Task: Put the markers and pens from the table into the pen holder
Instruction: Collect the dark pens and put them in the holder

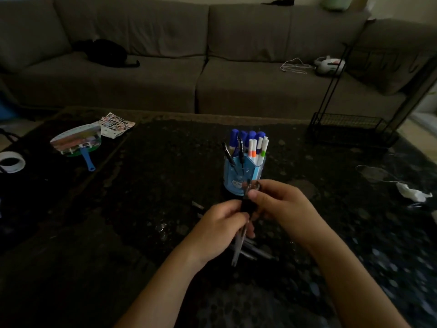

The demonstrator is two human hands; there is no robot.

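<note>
A blue pen holder (243,172) stands mid-table, holding blue-capped markers, white markers with coloured bands and a few black pens. Just in front of it, my left hand (220,223) and my right hand (281,204) meet around a bunch of pens (238,242). The left hand grips the bunch at its dark middle; the right hand's thumb and fingers pinch the upper ends near the holder's base. The bunch's lower ends hang down past my left wrist. More pens (255,250) lie on the dark table (153,181) under my hands, and one (197,205) lies to their left.
A hand fan with a blue handle (80,145) and a sticker sheet (115,125) lie at the left; a tape roll (10,162) sits at the far left edge. A black wire rack (350,129) stands at back right. Crumpled white paper (412,192) is right. A grey sofa runs behind.
</note>
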